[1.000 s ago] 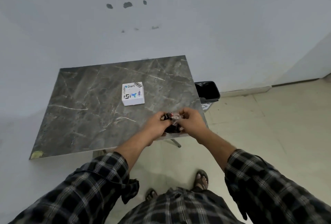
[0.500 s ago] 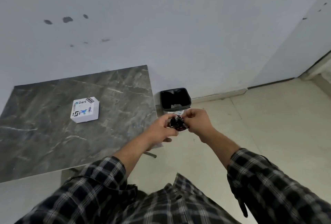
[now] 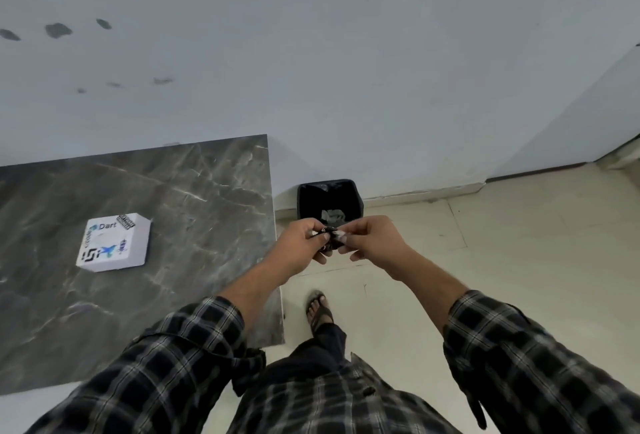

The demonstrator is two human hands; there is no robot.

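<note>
Both hands hold a small dark object with a clear plastic wrapper (image 3: 329, 236) in the air, just in front of a black waste bin (image 3: 356, 198) on the floor. My left hand (image 3: 300, 247) pinches its left side with curled fingers. My right hand (image 3: 371, 240) pinches the right side, where the clear plastic shows. Most of the object is hidden between my fingers. A crumpled pale scrap lies inside the bin.
A dark marble-patterned table (image 3: 194, 198) stands to the left, with a white printed box (image 3: 114, 242) on it. The bin sits against the white wall beside the table's right edge. My sandalled foot (image 3: 319, 309) is on the pale tiled floor.
The view has swung right and I have stepped away from the table. Both hands have carried the small object from over the table's edge to just in front of the bin.
</note>
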